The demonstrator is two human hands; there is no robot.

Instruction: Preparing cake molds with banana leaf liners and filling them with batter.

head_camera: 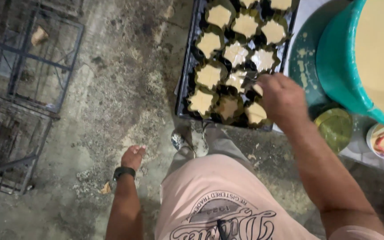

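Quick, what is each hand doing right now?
Left hand: hangs free by the side, holding nothing.
Right hand: over the baking tray of filled moulds; grip cannot be told.

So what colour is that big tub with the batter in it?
The tub is teal green, seen in the head view.

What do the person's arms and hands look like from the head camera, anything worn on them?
Both forearms are bare, with no sleeves or gloves showing. The left hand has a dark wristband or watch at the wrist. The right hand wears nothing visible: no ring, band or glove can be made out.
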